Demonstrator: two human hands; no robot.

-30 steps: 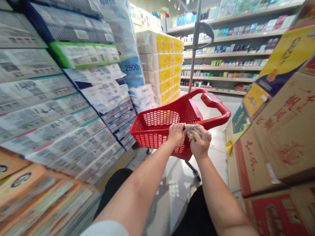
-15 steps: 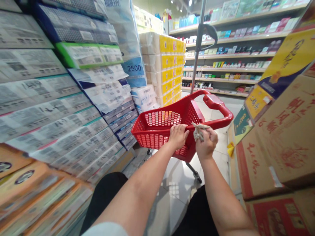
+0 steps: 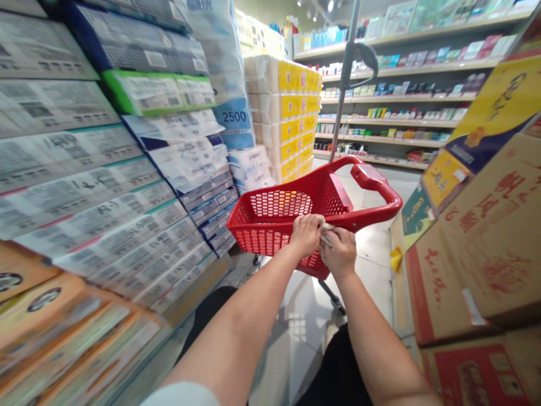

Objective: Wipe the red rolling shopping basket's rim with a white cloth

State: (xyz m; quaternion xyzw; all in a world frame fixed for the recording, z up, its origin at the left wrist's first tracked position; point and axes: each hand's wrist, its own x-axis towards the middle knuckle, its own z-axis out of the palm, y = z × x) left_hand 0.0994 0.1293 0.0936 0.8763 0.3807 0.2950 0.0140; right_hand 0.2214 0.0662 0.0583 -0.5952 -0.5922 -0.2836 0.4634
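A red plastic shopping cart (image 3: pixel 270 234) with perforated walls stands in front of me, its looped handle (image 3: pixel 380 197) to the right. My left hand (image 3: pixel 305 234) is closed over the near rim of the basket, its fingers curled over the top. Just beside it, my right hand (image 3: pixel 339 252) grips a crumpled, greyish cloth (image 3: pixel 326 232) against the same rim. The cloth touches the rim close to my left hand's fingertips. Part of the cloth is hidden inside my right fingers.
Stacked tissue packs (image 3: pixel 105 180) rise on the left, with yellow-and-white packs (image 3: pixel 291 115) behind the cart. Cardboard boxes (image 3: pixel 490 237) line the right side. A grey metal pole (image 3: pixel 341 107) stands beyond the cart, before product shelves (image 3: pixel 397 98). Pale floor tiles (image 3: pixel 291 316) lie below.
My right hand has slid the cloth leftward along the cart's rim, from near the handle to beside my left hand. My left hand stays on the rim.
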